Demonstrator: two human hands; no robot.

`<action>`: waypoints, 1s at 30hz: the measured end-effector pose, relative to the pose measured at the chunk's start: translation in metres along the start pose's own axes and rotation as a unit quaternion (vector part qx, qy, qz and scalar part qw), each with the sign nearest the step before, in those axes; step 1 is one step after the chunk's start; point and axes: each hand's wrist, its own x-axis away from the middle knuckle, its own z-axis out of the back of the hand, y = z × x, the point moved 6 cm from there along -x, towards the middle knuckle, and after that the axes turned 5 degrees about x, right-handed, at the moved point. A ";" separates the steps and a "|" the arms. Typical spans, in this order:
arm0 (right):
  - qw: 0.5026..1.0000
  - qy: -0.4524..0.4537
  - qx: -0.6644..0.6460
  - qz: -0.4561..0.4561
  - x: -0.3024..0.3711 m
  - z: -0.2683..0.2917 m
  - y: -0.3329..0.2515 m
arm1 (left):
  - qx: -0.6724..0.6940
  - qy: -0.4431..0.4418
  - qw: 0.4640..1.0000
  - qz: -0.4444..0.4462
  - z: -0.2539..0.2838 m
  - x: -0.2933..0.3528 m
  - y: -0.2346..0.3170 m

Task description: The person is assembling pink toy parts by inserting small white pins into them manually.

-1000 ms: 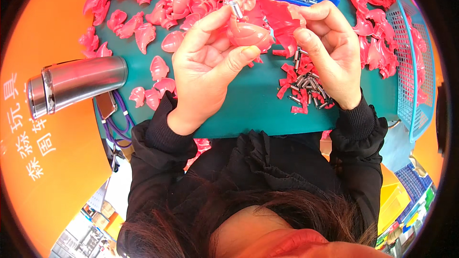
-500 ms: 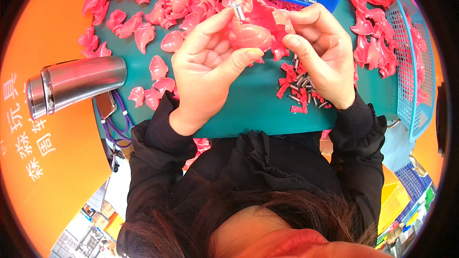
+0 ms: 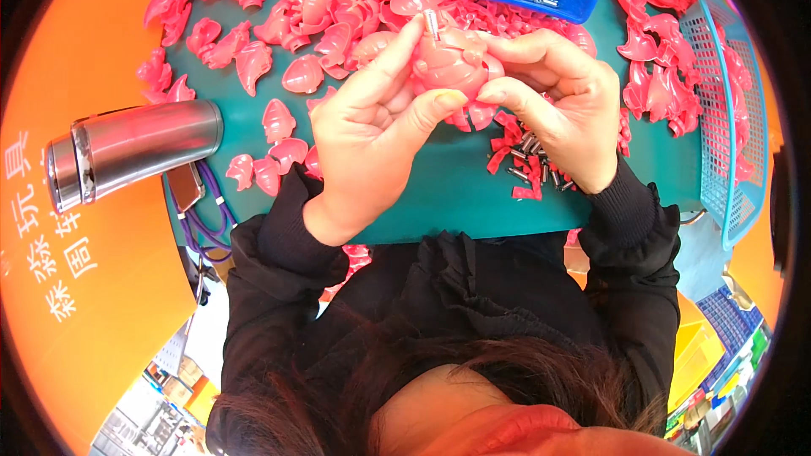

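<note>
In front of me, above the table, both hands hold a glossy pink plastic toy shell (image 3: 452, 67), rounded and ridged. My left hand (image 3: 367, 131) pinches its left side between thumb and fingers, and my right hand (image 3: 570, 97) grips the right side the same way. A small silver metal pin (image 3: 432, 24) stands up at the shell's top, by my left index fingertip. Below my right hand lie dark metal pins (image 3: 541, 152) mixed with small red plastic pieces (image 3: 503, 152). My fingers hide parts of the shell.
Pink plastic shells (image 3: 338, 4) are heaped across the back of the green table (image 3: 439, 203). A blue bin (image 3: 583, 8) of silver metal pins sits behind my hands. At left lies a steel flask (image 3: 152, 139); a light-blue basket (image 3: 718, 135) stands at right.
The pink pieces between my hands, spread apart before, now sit together as one rounded shell. My right hand has shifted slightly left, and the silver pin stands more upright.
</note>
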 end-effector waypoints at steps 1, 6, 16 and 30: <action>0.999 -0.009 0.041 0.000 0.000 0.000 -0.001 | 0.021 0.009 0.999 0.030 0.000 0.000 -0.002; 1.000 0.020 0.006 -0.001 0.000 0.001 0.004 | 0.004 0.022 0.999 0.037 0.004 0.000 -0.004; 1.000 -0.002 0.009 -0.015 -0.001 0.001 0.011 | -0.022 0.053 0.996 0.070 0.010 -0.001 -0.006; 0.999 -0.006 0.034 -0.012 -0.003 -0.002 0.009 | 0.027 0.098 0.989 0.107 0.012 -0.003 -0.005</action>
